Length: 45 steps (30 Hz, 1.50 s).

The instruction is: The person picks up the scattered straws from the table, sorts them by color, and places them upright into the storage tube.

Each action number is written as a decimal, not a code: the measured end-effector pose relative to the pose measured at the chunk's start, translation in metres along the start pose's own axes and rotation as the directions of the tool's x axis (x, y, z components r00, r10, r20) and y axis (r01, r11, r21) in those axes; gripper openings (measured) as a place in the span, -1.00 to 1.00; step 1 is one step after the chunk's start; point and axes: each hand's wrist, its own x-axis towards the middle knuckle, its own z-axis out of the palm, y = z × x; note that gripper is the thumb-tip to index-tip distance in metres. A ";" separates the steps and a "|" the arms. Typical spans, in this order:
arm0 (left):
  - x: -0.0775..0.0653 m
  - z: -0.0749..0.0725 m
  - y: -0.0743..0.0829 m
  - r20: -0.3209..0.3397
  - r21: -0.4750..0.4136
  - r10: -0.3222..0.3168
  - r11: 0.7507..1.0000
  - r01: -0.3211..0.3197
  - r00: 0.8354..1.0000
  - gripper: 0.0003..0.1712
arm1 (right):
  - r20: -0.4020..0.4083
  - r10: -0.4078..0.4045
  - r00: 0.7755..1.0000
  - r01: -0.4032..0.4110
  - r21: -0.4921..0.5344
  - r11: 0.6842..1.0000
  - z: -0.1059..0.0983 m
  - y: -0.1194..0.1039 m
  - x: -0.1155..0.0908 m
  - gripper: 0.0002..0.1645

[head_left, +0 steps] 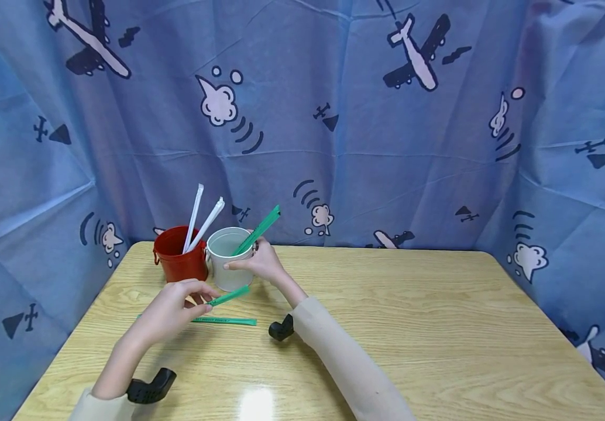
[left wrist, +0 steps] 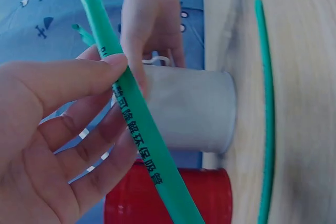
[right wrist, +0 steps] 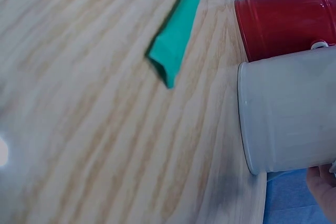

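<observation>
My left hand (head_left: 197, 297) pinches a green wrapped straw (head_left: 230, 296) between thumb and fingers, just above the table and in front of the white bucket (head_left: 227, 264). The left wrist view shows the same straw (left wrist: 139, 124) close up, with black print on it. My right hand (head_left: 258, 261) grips the white bucket by its right side and rim. A second green straw (head_left: 260, 228) stands slanted in that bucket. A third green straw (head_left: 224, 320) lies flat on the table (head_left: 439, 327). In the right wrist view the held straw's tip (right wrist: 176, 45) hangs near the white bucket (right wrist: 289, 114).
A red bucket (head_left: 178, 257) with two white wrapped straws (head_left: 193, 217) stands touching the white one's left side. Blue cloth printed with airplanes (head_left: 334, 117) hangs behind and on both sides of the wooden table. Black wrist camera mounts (head_left: 280, 328) sit on both arms.
</observation>
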 end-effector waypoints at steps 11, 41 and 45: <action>0.018 -0.002 0.018 -0.136 0.033 0.105 0.994 -0.101 0.985 -0.72 | -0.023 0.040 0.999 -0.041 -0.003 0.999 -0.001 0.022 0.007 -0.13; 0.076 -0.004 0.062 -0.561 -0.017 0.133 0.985 -0.172 0.817 -0.74 | -0.012 0.072 0.997 -0.072 -0.036 0.997 0.002 0.020 0.008 -0.05; 0.081 -0.005 0.068 -0.598 -0.005 0.159 0.979 -0.202 0.785 -0.74 | 0.002 0.072 0.997 -0.072 -0.046 0.996 0.002 0.019 0.008 -0.03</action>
